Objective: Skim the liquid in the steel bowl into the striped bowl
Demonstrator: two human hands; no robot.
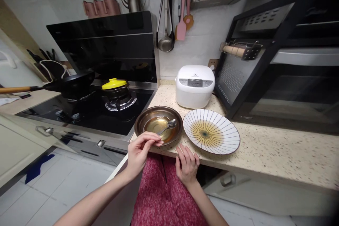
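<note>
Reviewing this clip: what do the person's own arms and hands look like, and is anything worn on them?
Both forearms are bare, with no sleeves showing as far up as the picture reaches. The left hand and the right hand wear no gloves, and no rings, watch or bracelets can be seen. Nails look short and unpainted. A red-and-white mottled knit garment shows between the arms.

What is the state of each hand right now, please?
Left hand: closed, grip on the handle of the small metal spoon lying in the brown round bowl.
Right hand: open, holding nothing, fingers resting at the speckled stone counter edge.
</note>
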